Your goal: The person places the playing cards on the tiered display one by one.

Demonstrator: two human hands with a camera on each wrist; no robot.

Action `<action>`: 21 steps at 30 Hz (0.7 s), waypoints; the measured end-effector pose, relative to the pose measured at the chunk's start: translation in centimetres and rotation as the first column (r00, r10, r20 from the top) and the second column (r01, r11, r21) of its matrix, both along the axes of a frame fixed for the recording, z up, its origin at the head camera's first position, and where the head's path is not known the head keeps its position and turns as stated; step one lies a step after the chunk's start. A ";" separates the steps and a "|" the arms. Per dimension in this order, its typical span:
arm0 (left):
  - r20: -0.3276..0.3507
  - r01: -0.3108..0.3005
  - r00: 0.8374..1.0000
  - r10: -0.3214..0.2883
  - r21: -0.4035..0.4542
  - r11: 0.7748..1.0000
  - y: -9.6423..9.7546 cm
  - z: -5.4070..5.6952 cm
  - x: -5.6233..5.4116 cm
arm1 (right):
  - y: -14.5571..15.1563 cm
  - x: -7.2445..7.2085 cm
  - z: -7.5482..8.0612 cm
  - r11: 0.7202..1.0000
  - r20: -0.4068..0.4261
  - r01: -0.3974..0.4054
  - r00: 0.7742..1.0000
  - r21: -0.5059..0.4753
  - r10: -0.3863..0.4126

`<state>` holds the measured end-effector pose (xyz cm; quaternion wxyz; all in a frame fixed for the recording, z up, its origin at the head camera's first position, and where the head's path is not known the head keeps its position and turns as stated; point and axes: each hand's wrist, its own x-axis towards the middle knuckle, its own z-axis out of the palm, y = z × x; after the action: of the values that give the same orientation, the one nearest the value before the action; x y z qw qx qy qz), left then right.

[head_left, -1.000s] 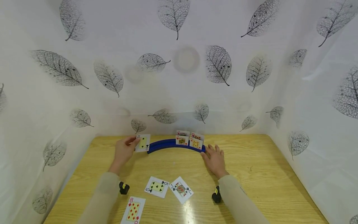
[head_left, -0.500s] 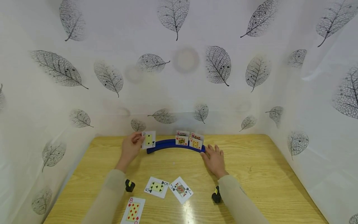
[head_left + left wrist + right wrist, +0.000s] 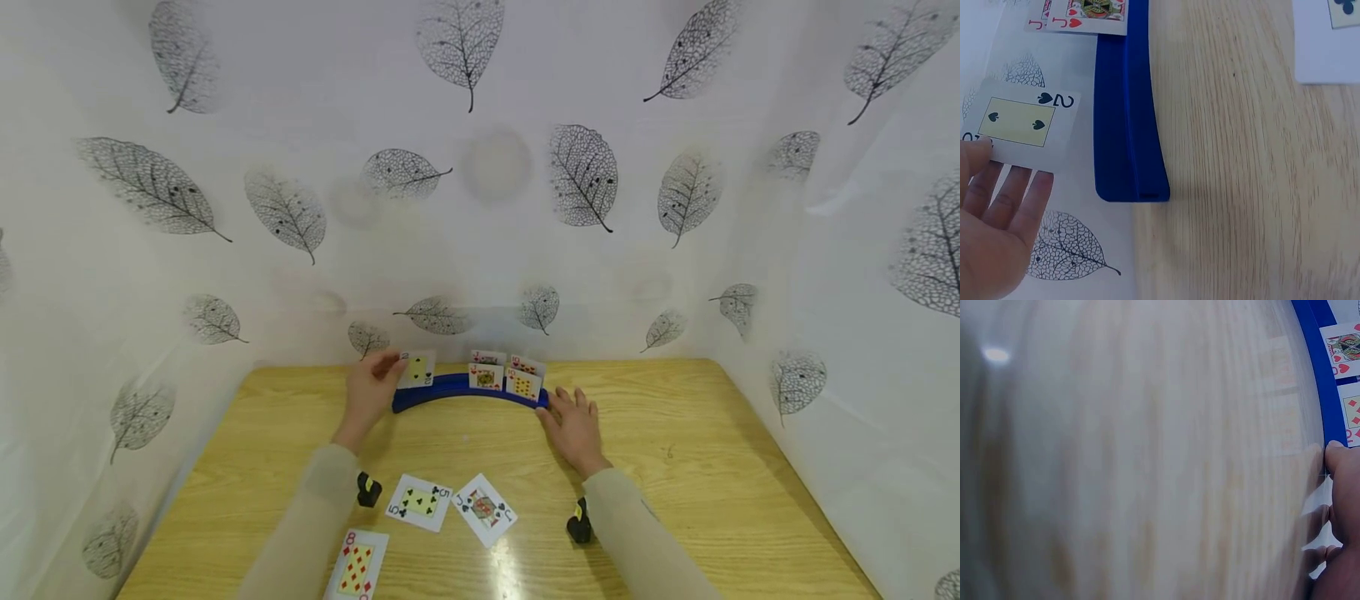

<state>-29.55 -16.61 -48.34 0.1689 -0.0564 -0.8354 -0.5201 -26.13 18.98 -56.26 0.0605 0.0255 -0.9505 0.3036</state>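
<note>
My left hand pinches a two of spades playing card between thumb and fingers. The card is upright, above and behind the left end of a curved blue card holder; the left wrist view shows it apart from that holder. My right hand is at the holder's right end, thumb at the front and index finger around the end, gripping it. Four slots' worth of cards stand there in two rows: the jack of hearts and ten of diamonds in front, another jack and ten behind.
Face up on the wooden table lie a five of clubs, a jack of spades and an eight of diamonds. A leaf-patterned white sheet rises behind the table. Small black devices sit under the wrists.
My left hand has carried the two of spades rightward, from beside the holder's left end to above and behind it. My right hand has stayed in place.
</note>
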 end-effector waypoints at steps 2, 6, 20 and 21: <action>0.002 -0.006 1.000 0.006 -0.002 1.000 0.3 -0.2 -0.1 | 0.0 0.0 0.0 1.000 0.001 -0.001 1.000 0.001 0.001; 0.010 -0.023 1.000 0.023 -0.001 1.000 1.0 -0.3 -0.4 | 0.0 0.2 0.1 1.000 0.000 0.000 1.000 -0.001 0.000; -0.018 -0.018 1.000 0.020 0.085 0.996 3.1 -0.5 -0.4 | 0.2 0.4 0.0 1.000 -0.004 -0.007 1.000 0.001 0.007; -0.015 -0.018 1.000 0.020 0.093 0.995 3.2 -0.5 -0.4 | 0.2 0.5 0.0 1.000 -0.008 -0.009 1.000 0.005 0.009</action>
<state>-29.92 -13.36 -48.83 0.1830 -0.0446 -0.8094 -0.5562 -25.67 19.21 -56.24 0.0630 0.0313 -0.9509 0.3013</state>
